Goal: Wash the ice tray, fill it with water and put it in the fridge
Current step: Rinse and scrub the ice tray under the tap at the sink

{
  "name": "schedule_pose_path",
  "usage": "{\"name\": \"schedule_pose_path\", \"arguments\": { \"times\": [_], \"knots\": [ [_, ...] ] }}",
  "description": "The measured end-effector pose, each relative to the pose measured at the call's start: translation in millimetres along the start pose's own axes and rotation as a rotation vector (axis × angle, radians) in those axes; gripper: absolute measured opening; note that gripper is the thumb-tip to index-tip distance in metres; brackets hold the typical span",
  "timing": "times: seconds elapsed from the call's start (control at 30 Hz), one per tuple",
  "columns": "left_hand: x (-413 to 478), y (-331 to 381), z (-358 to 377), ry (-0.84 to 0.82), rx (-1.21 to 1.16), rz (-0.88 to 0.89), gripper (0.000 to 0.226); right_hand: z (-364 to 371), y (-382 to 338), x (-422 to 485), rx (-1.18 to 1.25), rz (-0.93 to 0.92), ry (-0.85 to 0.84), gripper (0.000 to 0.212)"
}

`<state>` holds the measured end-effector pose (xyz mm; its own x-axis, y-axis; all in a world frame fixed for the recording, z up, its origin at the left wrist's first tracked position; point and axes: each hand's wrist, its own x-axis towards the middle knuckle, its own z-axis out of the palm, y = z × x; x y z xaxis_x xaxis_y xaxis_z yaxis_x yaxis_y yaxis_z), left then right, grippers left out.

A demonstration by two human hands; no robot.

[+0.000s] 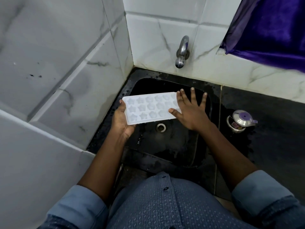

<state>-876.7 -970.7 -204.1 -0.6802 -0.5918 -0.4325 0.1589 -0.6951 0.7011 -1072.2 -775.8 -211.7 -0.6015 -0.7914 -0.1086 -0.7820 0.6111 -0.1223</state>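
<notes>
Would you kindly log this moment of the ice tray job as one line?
ice tray: cavities up, over sink | left hand: holds left end | right hand: flat on right end | tap: no stream visible

Ice tray [148, 107]: white, star-shaped moulds. Sink [173, 146]: black. Tiles [156, 30]: white, grey veining. Cloth [270, 27], 1 o'clock: purple. Shirt [165, 204], 6 o'clock: blue, fine repeating print.

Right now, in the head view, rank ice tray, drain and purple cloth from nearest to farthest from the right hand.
1. ice tray: touching, under the right hand.
2. drain: just lower left of it.
3. purple cloth: far off, upper right corner.
</notes>
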Motion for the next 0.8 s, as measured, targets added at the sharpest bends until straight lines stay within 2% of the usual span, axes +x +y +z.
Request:
{"name": "schedule_pose_path", "arguments": {
  "times": [0.13, 0.23, 0.3, 0.33, 0.4, 0.53, 0.67, 0.8],
  "knots": [
    [8, -4, 0, -0.011, -0.010, -0.017, 0.060, -5, -1, 7, 0.366, 0.108, -0.044, 0.094],
    [15, -3, 9, -0.024, 0.005, -0.025, 0.064, -21, -3, 15, 0.876, 0.262, 0.018, 0.085],
    [22, 0, 15, -0.061, 0.025, -0.041, 0.066, -32, -2, 22, 1.204, 0.364, 0.027, 0.066],
    [24, 1, 19, -0.080, 0.056, -0.047, 0.067, -37, 0, 24, 1.289, 0.388, 0.030, 0.054],
    [29, 5, 26, -0.065, 0.140, -0.051, 0.063, -46, 3, 28, 1.376, 0.410, 0.060, 0.046],
    [38, 14, 41, 0.018, 0.321, -0.068, 0.057, -63, 9, 31, 1.451, 0.426, 0.125, 0.050],
    [41, 25, 58, 0.026, 0.359, -0.097, 0.058, -72, 11, 30, 1.458, 0.429, 0.175, 0.044],
    [43, 33, 72, 0.065, 0.352, -0.081, 0.053, -74, 14, 28, 1.432, 0.417, 0.205, 0.060]
  ]
}}
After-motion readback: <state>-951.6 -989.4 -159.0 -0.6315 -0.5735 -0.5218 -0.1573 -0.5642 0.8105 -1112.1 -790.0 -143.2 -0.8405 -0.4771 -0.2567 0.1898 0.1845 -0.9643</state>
